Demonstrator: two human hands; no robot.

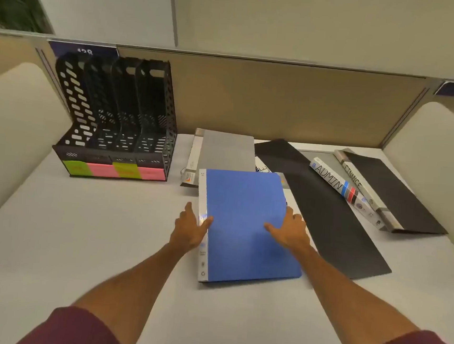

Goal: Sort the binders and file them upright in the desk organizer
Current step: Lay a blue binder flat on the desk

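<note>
Left hand [189, 230]: forearm reaches in from lower left; grasps the blue binder [245, 198] at its spine, thumb on top, fingers straight along the outer side.
Right hand [293, 232]: thumb flat on the cover, fingers bent over the right edge, holding it.
Blue binder: frame centre, lying flat on the desk [78, 227]; far end overlaps a grey binder [227, 150].
Right edge: just beside a black folder [326, 213]; ADMIN binder [337, 183] and FINANCE binder [399, 192] further right.
Desk organizer [114, 123]: upper left, upright against the partition, well apart from the binder.
Open room: bare desk left of the spine, up to the organizer.
</note>
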